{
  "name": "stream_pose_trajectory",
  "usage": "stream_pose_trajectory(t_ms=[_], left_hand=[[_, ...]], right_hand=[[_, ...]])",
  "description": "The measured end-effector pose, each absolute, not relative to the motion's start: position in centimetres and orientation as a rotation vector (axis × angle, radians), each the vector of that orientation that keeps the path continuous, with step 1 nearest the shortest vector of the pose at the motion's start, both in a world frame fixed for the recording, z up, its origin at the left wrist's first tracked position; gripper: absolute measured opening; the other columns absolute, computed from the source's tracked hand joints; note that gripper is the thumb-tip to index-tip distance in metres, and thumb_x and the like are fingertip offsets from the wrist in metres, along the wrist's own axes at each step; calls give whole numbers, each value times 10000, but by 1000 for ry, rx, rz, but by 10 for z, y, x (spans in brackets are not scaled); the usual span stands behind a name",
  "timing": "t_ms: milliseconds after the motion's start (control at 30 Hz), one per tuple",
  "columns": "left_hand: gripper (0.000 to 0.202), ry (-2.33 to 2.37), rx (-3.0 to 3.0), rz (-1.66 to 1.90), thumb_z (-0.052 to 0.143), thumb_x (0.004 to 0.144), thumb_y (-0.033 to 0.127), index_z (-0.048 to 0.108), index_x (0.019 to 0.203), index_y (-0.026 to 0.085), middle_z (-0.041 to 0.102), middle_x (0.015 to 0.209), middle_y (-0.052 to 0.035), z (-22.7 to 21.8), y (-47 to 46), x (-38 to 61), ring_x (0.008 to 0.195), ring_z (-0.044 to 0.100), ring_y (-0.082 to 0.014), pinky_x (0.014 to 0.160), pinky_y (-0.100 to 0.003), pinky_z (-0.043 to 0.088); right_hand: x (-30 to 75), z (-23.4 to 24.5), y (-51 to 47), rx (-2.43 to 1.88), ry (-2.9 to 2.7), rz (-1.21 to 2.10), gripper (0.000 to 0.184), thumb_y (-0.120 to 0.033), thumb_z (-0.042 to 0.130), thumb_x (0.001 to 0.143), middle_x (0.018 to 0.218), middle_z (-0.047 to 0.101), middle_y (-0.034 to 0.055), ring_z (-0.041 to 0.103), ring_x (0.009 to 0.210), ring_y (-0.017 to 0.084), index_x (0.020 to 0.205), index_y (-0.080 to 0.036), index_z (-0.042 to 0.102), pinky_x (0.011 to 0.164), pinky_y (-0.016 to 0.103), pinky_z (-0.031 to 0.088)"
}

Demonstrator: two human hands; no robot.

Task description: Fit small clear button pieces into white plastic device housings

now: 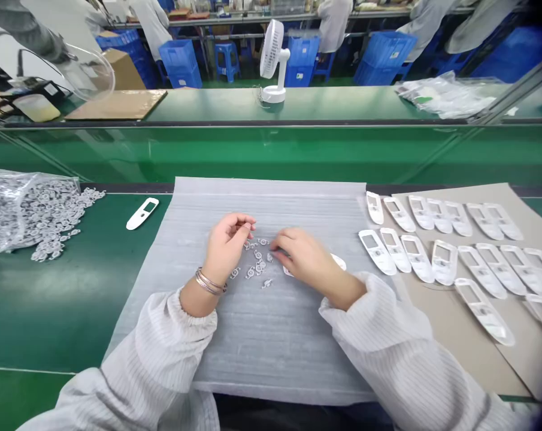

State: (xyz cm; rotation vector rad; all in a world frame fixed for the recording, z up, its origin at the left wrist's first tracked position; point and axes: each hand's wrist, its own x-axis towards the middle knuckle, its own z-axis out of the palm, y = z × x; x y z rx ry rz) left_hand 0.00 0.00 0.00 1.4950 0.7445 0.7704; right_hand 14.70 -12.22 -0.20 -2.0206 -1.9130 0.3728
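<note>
My left hand (226, 242) hovers over a grey foam sheet (262, 335), fingers curled in a pinch at a tiny clear piece. My right hand (304, 257) rests knuckles up on a white plastic cover (338, 261), which it mostly hides; its fingertips press near the small clear ring parts (257, 263) scattered between both hands. Whether the right fingers grip anything is hidden.
Several white covers (436, 251) lie in rows on brown cardboard (490, 359) at the right. A clear bag spilling small ring parts (37, 215) and one single cover (142, 213) lie left. Beyond the green belt stand a white fan (273, 63), blue crates and other people.
</note>
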Motion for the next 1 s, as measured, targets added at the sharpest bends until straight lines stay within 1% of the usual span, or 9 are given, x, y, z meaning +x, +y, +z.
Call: stream_pose_trajectory(t_ms=[133,233,333,467,567,667,767,867,1000], left_hand=[[187,731,1605,715,604,839,291,689,932,153,685,835,-33,1,-6,-4,694,608,-109,654,-220,483],[189,677,1844,675,573,878,285,702,957,171,703,890,-35,3,-12,-7,759,629,-124,710,-240,492],[184,617,1993,662,557,894,267,710,959,188,711,936,-31,2,-16,-8,821,645,-138,728,-252,488],[184,619,1962,648,559,900,279,712,955,192,716,936,-32,1,-18,-8,814,654,-146,741,-269,503],[175,608,1905,623,572,893,280,706,953,185,717,935,-42,4,-22,-8,824,663,-152,763,-273,523],[237,583,1776,563,579,910,341,684,1043,175,713,1017,-69,9,-28,-9,877,680,-163,779,-273,550],[330,484,1472,437,606,913,407,642,1134,165,706,1090,-96,13,-34,-10,915,693,-172,762,-267,581],[354,418,1173,350,752,823,356,636,1094,161,723,982,-78,17,-36,-10,814,691,-149,664,-225,579],[361,448,1015,363,846,738,309,664,1007,153,725,862,-48,20,-36,-11,696,676,-120,566,-182,556]], right_hand=[[166,15,-137,-2116,-1851,418,137,-90,607,938,986,675,49,602,980,224,989,-168,708,858,340,461],[173,25,-149,-2153,-1866,503,99,-185,685,913,974,661,45,602,955,221,1007,-189,715,828,337,462],[169,28,-153,-2162,-2007,498,325,-298,799,833,1069,616,80,579,1022,254,1113,-175,689,855,358,467],[160,29,-149,-2228,-1977,483,224,-272,739,851,1002,625,72,598,963,250,1034,-160,676,787,354,468],[158,32,-145,-2194,-1679,514,236,-273,715,810,924,647,58,617,817,222,1010,-155,670,704,347,468],[156,32,-143,-1861,-1225,692,294,-323,716,771,867,658,57,630,743,195,1006,-151,670,652,322,506],[152,29,-143,-1341,-929,933,343,-363,719,821,960,693,66,675,848,191,1097,-167,664,726,312,571],[147,25,-143,-1080,-842,1040,330,-354,700,906,1052,711,58,690,917,177,1203,-212,672,829,334,590],[144,23,-144,-1041,-796,1010,278,-336,688,948,1151,708,47,689,991,176,1218,-273,700,886,344,592]])
